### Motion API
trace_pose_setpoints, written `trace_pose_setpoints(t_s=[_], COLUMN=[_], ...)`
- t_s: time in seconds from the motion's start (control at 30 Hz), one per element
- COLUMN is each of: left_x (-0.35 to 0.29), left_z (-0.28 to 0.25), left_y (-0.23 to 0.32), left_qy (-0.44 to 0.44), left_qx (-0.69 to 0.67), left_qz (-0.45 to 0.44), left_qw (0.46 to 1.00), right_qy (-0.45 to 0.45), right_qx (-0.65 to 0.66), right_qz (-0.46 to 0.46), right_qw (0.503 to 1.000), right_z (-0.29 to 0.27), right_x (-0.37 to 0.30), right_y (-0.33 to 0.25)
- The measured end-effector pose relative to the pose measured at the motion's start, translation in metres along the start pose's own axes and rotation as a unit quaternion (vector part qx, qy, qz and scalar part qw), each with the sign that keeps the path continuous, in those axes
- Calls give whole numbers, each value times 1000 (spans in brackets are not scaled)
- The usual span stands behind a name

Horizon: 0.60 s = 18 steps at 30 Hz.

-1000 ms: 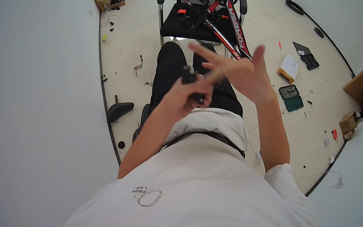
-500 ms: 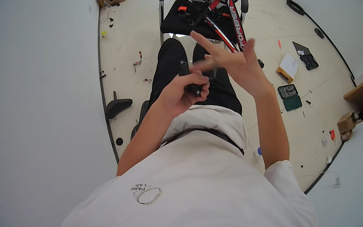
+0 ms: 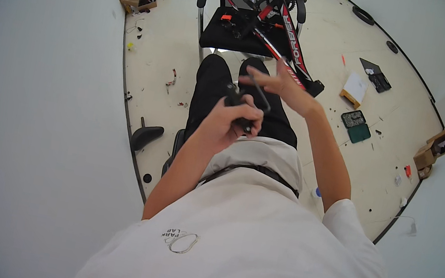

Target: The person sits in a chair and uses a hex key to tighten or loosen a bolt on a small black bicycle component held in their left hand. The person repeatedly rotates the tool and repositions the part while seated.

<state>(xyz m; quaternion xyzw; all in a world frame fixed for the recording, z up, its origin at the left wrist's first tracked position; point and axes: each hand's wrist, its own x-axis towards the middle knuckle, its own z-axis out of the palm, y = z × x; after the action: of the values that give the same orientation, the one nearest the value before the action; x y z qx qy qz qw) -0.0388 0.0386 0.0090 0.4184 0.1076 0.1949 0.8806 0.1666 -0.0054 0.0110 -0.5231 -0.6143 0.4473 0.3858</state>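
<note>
My left hand (image 3: 226,123) is closed round a small black part (image 3: 234,97), probably a bicycle component; its exact kind is hard to make out. A thin grey L-shaped hex key (image 3: 260,93) stands up beside it, its bent lower end near my left fingers. My right hand (image 3: 288,87) is raised just beyond, fingers apart and blurred by motion, next to the key's upper end. Whether they touch it I cannot tell. A red, black and white bicycle frame (image 3: 296,43) leans on the black chair (image 3: 217,35) in front of my knees.
A green tool case (image 3: 358,133), a white-and-orange box (image 3: 354,89) and a dark open case (image 3: 377,78) lie on the floor at right. A black saddle (image 3: 146,136) lies at left by the wall. Tyres (image 3: 363,15) and a cardboard box (image 3: 133,3) stand farther off.
My right hand has shifted slightly down, its fingers less widely spread and near the hex key, which shows more plainly now. The left hand keeps its grip. The whole view has shifted slightly.
</note>
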Motion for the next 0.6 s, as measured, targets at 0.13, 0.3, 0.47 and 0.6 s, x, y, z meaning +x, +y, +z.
trace_pose_setpoints(t_s=[0.13, 0.3, 0.47, 0.6], left_x=[5, 8, 3, 1], left_z=[-9, -35, -15, 2], left_y=[-10, 5, 3, -14], left_qy=[25, 47, 24, -9], left_qx=[3, -93, -37, 16], left_qz=[-25, 38, 16, -19], left_qw=[999, 994, 999, 1000], right_qy=[-57, -95, 9, 48], right_qx=[49, -69, -93, -41], right_qz=[-139, -136, 3, -77], right_qw=[987, 984, 996, 995], right_z=[-5, 13, 7, 3], right_x=[-4, -39, -9, 14], right_y=[-53, -55, -23, -56])
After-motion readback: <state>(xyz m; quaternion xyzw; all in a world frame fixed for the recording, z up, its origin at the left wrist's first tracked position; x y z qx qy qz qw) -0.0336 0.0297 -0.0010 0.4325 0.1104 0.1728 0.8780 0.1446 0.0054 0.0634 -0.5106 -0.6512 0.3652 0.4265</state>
